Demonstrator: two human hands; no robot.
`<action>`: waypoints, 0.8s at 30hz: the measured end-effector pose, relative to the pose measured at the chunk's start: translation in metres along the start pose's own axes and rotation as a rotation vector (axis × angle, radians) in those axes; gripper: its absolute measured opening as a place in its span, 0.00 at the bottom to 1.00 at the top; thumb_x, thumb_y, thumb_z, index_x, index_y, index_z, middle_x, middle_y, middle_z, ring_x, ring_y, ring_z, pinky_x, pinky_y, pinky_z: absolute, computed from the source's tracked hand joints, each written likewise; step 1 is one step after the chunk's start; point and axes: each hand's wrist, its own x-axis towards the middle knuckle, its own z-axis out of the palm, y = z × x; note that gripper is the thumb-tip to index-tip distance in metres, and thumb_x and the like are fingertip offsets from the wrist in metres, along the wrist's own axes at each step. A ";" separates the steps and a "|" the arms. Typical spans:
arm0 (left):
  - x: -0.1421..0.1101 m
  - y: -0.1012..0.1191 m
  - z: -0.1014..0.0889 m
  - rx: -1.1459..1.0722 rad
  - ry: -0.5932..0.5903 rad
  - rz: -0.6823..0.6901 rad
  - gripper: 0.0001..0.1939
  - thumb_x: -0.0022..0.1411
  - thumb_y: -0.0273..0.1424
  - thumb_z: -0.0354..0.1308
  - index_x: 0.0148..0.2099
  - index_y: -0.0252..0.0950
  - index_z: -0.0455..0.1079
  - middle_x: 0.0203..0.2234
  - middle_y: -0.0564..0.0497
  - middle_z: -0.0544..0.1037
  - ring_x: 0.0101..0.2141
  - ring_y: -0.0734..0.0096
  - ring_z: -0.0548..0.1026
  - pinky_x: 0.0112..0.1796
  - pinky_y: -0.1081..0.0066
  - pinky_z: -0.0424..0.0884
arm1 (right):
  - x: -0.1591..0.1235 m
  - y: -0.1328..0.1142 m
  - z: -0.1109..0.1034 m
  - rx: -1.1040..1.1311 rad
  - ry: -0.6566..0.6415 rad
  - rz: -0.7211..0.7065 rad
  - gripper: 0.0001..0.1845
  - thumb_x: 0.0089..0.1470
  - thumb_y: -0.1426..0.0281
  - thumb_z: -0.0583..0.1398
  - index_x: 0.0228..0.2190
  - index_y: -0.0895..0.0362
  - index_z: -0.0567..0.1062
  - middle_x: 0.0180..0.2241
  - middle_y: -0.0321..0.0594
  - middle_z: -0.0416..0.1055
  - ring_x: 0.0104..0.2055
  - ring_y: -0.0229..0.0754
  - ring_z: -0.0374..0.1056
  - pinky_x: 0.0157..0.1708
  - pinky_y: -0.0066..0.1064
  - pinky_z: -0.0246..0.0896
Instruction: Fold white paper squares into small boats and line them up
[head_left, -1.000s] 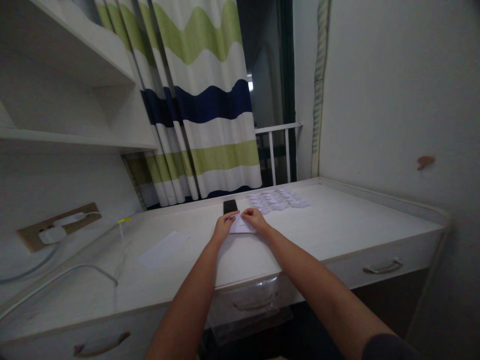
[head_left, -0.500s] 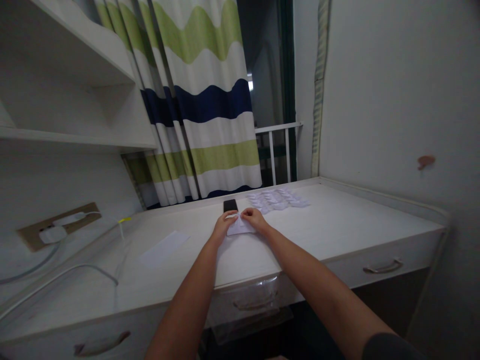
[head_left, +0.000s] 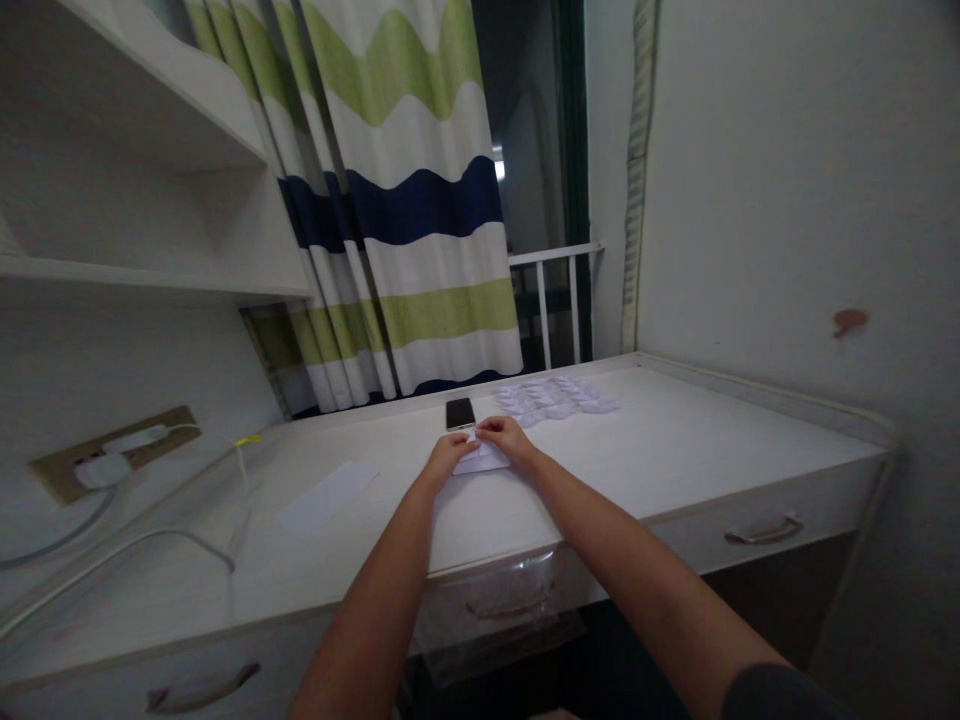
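left hand [head_left: 448, 460] | right hand [head_left: 508, 438] | folded paper [head_left: 482, 460], seemingly pinched | phone [head_left: 460, 413] beyond

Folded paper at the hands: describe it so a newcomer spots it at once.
On the white desk before the striped curtain, find the smartphone. Just nearer the desk's edge, a small folded white paper lies under the left hand and right hand. Unlike the flat sheet to the left and the paper pieces beyond, only it is held.
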 end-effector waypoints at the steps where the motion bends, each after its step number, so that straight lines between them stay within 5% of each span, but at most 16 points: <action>1: -0.001 0.001 0.000 0.011 0.001 -0.004 0.13 0.38 0.38 0.62 0.22 0.32 0.69 0.18 0.53 0.70 0.22 0.75 0.65 0.24 0.76 0.58 | 0.000 0.000 0.000 0.002 0.000 0.004 0.07 0.35 0.69 0.61 0.20 0.60 0.73 0.21 0.37 0.70 0.26 0.35 0.62 0.29 0.28 0.55; 24: 0.003 -0.009 -0.002 0.027 -0.054 -0.035 0.17 0.36 0.40 0.64 0.26 0.30 0.70 0.20 0.52 0.72 0.23 0.73 0.68 0.24 0.74 0.59 | -0.002 -0.005 0.001 0.002 -0.009 0.048 0.06 0.36 0.70 0.59 0.19 0.61 0.73 0.19 0.36 0.68 0.24 0.35 0.60 0.28 0.28 0.54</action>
